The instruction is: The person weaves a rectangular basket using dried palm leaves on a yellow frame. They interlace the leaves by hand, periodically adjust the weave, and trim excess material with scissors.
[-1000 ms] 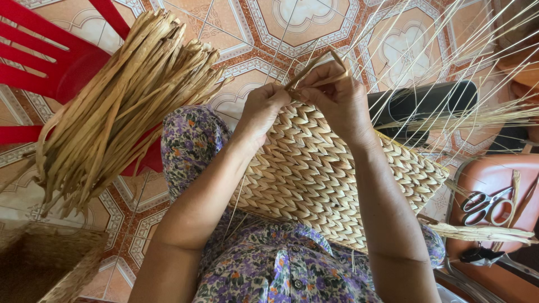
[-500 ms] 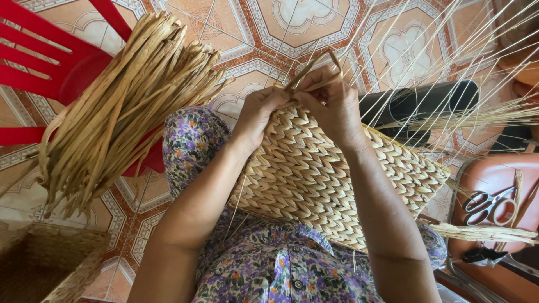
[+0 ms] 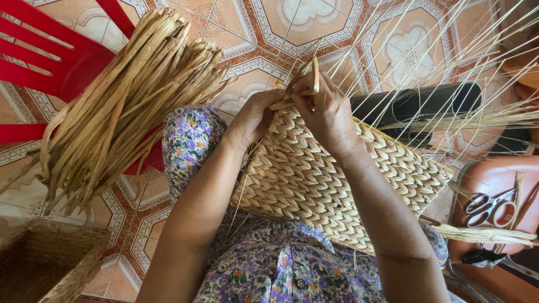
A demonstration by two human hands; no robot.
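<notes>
A woven straw mat (image 3: 331, 185) with a herringbone pattern lies across my lap, over my floral dress. At its far edge my left hand (image 3: 255, 116) presses on the weave and pinches a flat straw strand (image 3: 297, 78). My right hand (image 3: 324, 108) grips the same strand right beside it, fingers closed, with the strand's end sticking up between the two hands. Thin stiff spokes (image 3: 426, 56) fan out from the mat's far edge to the upper right.
A thick bundle of dried straw strands (image 3: 123, 101) rests on a red plastic chair (image 3: 50, 62) at left. A black cylinder (image 3: 421, 104) lies on the tiled floor beyond the mat. Scissors (image 3: 489, 206) sit on a brown seat at right. A woven basket (image 3: 45, 264) is at lower left.
Both hands have shifted slightly along the mat's far edge, and the strand end between them now stands more upright.
</notes>
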